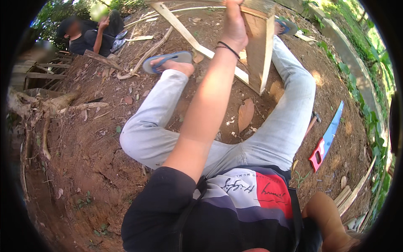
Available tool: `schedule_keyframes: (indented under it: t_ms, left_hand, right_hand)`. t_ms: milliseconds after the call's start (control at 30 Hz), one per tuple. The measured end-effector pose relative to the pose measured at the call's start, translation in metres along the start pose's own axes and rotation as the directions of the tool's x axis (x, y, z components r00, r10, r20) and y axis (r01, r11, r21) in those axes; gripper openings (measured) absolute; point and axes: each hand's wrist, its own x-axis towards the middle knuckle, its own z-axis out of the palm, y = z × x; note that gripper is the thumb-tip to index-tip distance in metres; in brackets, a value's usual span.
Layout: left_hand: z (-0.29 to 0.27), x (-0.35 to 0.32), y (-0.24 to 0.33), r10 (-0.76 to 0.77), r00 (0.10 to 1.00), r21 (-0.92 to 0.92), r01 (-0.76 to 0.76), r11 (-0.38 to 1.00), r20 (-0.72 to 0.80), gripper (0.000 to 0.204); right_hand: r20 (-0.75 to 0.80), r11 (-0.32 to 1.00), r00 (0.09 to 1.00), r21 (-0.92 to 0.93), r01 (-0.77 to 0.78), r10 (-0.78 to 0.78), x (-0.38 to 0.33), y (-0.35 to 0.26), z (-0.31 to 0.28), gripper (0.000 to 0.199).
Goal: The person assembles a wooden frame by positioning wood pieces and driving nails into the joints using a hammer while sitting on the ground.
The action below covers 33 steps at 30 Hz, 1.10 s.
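Note:
My left arm stretches up to the top edge, where my left hand (233,26) is closed on a wooden frame (257,46). Its fingertips are partly hidden or cut off. The frame, of pale planks, stands on the soil between my feet. One wide board meets a long thin strip (180,30) at a low corner, and another board crosses the top. My right arm (324,216) bends at the lower right, and its hand is out of the picture. On the ground to my right lies a handsaw (329,136) with a blue blade and red handle. Beside it rests a hammer (314,119), partly hidden by my leg.
My legs in pale jeans (273,143) spread around the work. At the far left a person (90,38) in dark clothes sits on the ground, holding something round and green. Wood strips (348,195) lie at the lower right; roots (33,103) at left; a low wall (344,46) at right.

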Motion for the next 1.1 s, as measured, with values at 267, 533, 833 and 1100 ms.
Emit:
schedule_keyframes:
  t_ms: [267,533,833,1100]
  left_hand:
    - [-0.012,0.005,-0.002,0.013,0.987,0.052,-0.004,0.999,-0.162,0.042]
    - [-0.007,-0.004,0.013,-0.08,0.987,-0.044,0.075,0.996,-0.141,0.037]
    - [-0.042,0.004,-0.01,-0.157,0.986,-0.089,0.152,0.984,-0.053,0.051]
    - [-0.047,0.005,-0.018,-0.07,0.993,0.027,0.073,0.997,-0.097,0.056]
  right_hand:
    - [0.082,0.947,0.997,0.319,-0.023,-0.003,0.024,0.045,0.011,0.016]
    - [0.144,0.844,0.989,0.525,-0.109,0.037,0.048,0.074,0.026,0.023]
    - [0.167,0.746,0.985,0.65,-0.146,0.048,0.063,0.1,0.031,0.031]
    - [0.157,0.671,0.987,0.727,-0.145,0.044,0.064,0.114,0.037,0.038]
